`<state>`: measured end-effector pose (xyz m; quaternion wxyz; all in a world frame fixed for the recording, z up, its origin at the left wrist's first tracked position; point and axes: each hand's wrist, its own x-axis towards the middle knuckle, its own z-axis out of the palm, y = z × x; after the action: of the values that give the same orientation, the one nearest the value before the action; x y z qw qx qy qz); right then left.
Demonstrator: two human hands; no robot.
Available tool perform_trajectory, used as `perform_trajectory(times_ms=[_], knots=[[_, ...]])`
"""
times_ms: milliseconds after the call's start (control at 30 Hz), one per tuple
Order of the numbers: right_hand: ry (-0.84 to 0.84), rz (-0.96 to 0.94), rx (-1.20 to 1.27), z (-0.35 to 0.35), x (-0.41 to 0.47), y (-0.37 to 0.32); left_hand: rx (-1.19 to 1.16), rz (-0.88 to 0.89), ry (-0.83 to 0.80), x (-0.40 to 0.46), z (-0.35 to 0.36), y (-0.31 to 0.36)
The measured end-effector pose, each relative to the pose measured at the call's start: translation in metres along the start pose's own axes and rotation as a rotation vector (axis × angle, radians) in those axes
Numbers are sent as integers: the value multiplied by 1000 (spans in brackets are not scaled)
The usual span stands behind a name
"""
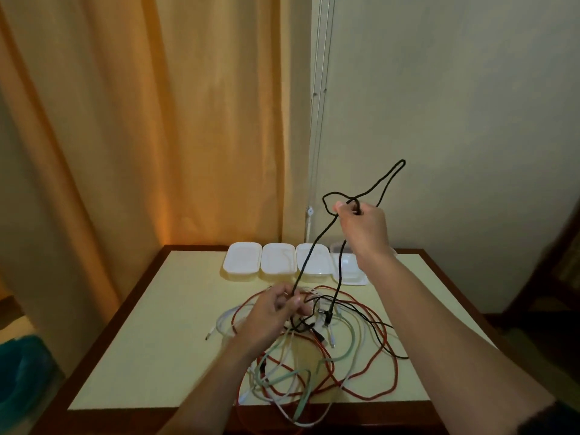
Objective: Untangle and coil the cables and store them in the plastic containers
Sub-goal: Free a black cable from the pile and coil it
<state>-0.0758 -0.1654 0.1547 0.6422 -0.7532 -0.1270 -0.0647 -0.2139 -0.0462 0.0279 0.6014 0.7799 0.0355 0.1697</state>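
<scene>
A tangle of cables lies on the cream table (157,324): a red cable (375,312), a pale green one (351,340), white ones (226,318) and a thin black one (381,337). My right hand (364,229) is raised above the table and grips loops of a thick black cable (384,183), which hangs down in two strands to the pile. My left hand (276,309) is low over the tangle and pinches one strand of that black cable. Several white plastic containers (243,260) stand in a row at the table's far edge; the rightmost (348,271) is partly hidden by my right arm.
An orange curtain (141,120) hangs behind the table on the left, a plain wall on the right. A teal object (22,372) sits on the floor at the left. Cable loops hang over the table's near edge (298,419). Dark furniture (558,262) stands at the right.
</scene>
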Motion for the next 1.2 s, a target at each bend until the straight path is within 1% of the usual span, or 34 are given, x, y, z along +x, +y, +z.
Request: perform_trajectory(times_ms=[67,133,167,233,333,467,533,600,667,733,767,867,933,1000,1067,1133,1200], knots=[[7,-3,-60,-4,2,20,-156,11,155,5,-2,-9],[-37,8,-160,-10,0,41,-280,13,312,8,-10,-16],[-65,24,-216,-13,-2,53,-324,4,367,11,-13,-20],[-131,63,-338,-19,-6,81,-372,-17,421,17,-18,-30],[-207,69,-572,-30,-14,125,-467,-60,467,25,-20,-41],[-225,-21,-1082,-44,-21,167,-631,-141,455,37,-20,-55],[-278,-35,-1205,-47,-26,180,-716,-183,415,40,-18,-61],[-374,1,-1257,-49,-33,191,-779,-204,373,42,-17,-64],[-431,35,-1270,-46,-38,197,-845,-224,331,44,-17,-67],[-362,9,-1235,-38,-42,194,-908,-227,296,49,-17,-67],[-292,-27,-1167,-33,-43,190,-933,-221,279,52,-17,-66],[-115,-93,-786,-8,-48,167,-1010,-216,205,60,-18,-63],[-59,-179,-587,13,-50,150,-1056,-222,147,64,-18,-65],[-53,-337,-453,32,-53,142,-1071,-224,79,66,-17,-67],[-79,-429,-441,46,-52,148,-1061,-214,-12,66,-15,-69],[-94,-404,-503,55,-46,164,-1066,-210,-104,66,-15,-71],[-102,-383,-577,60,-37,176,-1135,-196,-167,69,-15,-76]])
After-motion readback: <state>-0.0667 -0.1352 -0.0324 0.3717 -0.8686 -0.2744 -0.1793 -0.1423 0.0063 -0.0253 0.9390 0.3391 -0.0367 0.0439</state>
